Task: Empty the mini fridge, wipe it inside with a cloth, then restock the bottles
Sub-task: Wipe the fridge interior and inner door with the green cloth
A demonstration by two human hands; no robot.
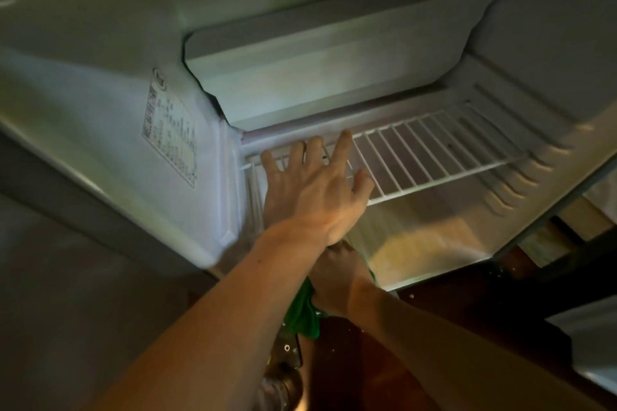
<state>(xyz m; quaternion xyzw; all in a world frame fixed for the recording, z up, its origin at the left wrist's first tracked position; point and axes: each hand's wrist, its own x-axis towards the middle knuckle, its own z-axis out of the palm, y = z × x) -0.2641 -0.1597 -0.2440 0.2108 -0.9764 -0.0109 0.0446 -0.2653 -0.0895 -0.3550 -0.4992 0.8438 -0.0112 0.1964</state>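
Two hands: left hand [314, 183] flat on wire shelf [434, 150] front edge, right hand [337, 277] gripping cloth [302, 314].

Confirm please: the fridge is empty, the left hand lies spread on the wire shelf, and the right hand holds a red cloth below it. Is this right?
Not quite: the cloth is green, not red, as the head view shows. The rest stands: the fridge is empty, the left hand lies spread on the wire shelf, and the right hand holds the cloth below it.
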